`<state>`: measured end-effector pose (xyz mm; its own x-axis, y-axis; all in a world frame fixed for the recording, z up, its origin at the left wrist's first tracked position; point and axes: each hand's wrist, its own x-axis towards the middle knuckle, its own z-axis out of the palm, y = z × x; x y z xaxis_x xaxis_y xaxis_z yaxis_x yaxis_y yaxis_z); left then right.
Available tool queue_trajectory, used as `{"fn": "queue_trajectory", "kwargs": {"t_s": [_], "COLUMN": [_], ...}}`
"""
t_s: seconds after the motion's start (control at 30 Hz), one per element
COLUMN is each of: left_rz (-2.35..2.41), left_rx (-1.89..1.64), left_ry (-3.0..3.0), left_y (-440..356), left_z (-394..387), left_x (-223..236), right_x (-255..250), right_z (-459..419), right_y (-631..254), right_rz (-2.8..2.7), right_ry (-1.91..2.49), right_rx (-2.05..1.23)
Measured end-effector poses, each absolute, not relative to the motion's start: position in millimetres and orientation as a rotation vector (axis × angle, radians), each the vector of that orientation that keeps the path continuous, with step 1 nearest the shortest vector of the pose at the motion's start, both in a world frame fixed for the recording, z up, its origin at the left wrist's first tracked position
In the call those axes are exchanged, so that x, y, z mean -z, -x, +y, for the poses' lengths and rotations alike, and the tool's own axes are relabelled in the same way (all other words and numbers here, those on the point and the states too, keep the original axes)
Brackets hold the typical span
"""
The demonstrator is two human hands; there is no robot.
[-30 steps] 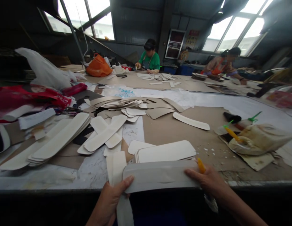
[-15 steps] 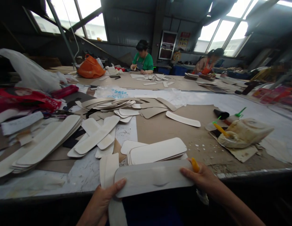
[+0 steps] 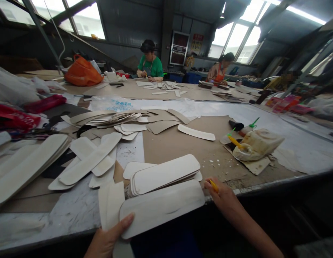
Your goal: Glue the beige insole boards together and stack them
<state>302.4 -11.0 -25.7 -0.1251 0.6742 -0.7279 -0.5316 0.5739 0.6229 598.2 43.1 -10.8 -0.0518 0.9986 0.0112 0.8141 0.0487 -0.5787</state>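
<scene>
Left grip [image 3: 105, 240]: at 7 o'clock; closed on the left end of the grey-white strip, with thumb on the upper face and fingers hidden beneath.
Pale under-strips [image 3: 111, 204]: also at 7 o'clock; running crosswise below the grey-white strip, close by the left grip; pinched or merely resting there, cannot tell.
Grey-white strip [image 3: 162, 209]: at 6 o'clock; held over the near table edge, rounded at the ends and slanting up toward 3 o'clock, with darker streaks along the face.
Right grip [image 3: 221, 191]: between 4 and 5 o'clock; curled round a yellow tool [image 3: 213, 185], mostly hidden by the fingers; just beside the strip's right end, contact hard to tell.
Stacked white strips [image 3: 167, 173]: at 6 o'clock, lying on the table [image 3: 314, 143] directly beyond the grey-white strip.
Crossed strips [image 3: 91, 159]: at 8 o'clock, overlapping in an X.
Long strips [image 3: 32, 168]: between 8 and 9 o'clock, fanned in a pile.
Stained container [image 3: 263, 141]: at 3 o'clock, lying on its side, with a yellow handle [image 3: 236, 142] at the mouth.
Curved pieces [image 3: 107, 117]: at 9 o'clock, heaped.
Orange bag [image 3: 82, 71]: at 10 o'clock.
Person in green [image 3: 155, 68]: near 12 o'clock, seated at the far side.
</scene>
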Motion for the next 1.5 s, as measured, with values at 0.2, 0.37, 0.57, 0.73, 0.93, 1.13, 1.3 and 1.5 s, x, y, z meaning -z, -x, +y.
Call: {"fn": "queue_trajectory", "kwargs": {"t_s": [0.2, 0.37, 0.57, 0.73, 0.93, 1.13, 1.3, 1.5], "left_rz": [1.463, 1.433, 1.353, 1.364, 1.345, 1.391, 1.433, 1.491], "left_rx": [-0.999, -1.045, -1.106, -1.143, -1.152, -1.112, -1.126, -1.094], "left_ry": [-0.149, -0.171, -0.218, -0.202, -0.19, -0.108, -0.152, -0.111], "left_y": [-306.9, -311.8, -315.5, -314.6, -316.3, -316.0, -315.2, -315.1], "left_z": [-17.3, -22.7, -26.1, -27.3, -28.9, -28.1, -28.8, -27.2], "left_x": [52.0, 54.5, 46.3, 52.7, 53.7, 55.7, 55.8, 60.8], "right_x": [36.1, 57.9, 68.6, 81.4, 81.0, 61.8, 58.6, 46.6], "right_z": [23.6, 24.1, 32.4, 36.4, 37.9, 32.6, 36.0, 39.3], "right_y": [-593.2, -575.0, -577.3, -584.6, -579.7, -577.4, -578.5, -572.7], "right_rz": [-2.103, -2.14, -2.217, -2.199, -2.234, -2.323, -2.307, -2.364], "right_ry": [1.857, 1.968, 1.889, 1.754, 1.637, 1.647, 1.659, 1.703], "right_rx": [-0.351, -0.229, -0.258, -0.082, -0.088, -0.096, -0.115, -0.256]}}
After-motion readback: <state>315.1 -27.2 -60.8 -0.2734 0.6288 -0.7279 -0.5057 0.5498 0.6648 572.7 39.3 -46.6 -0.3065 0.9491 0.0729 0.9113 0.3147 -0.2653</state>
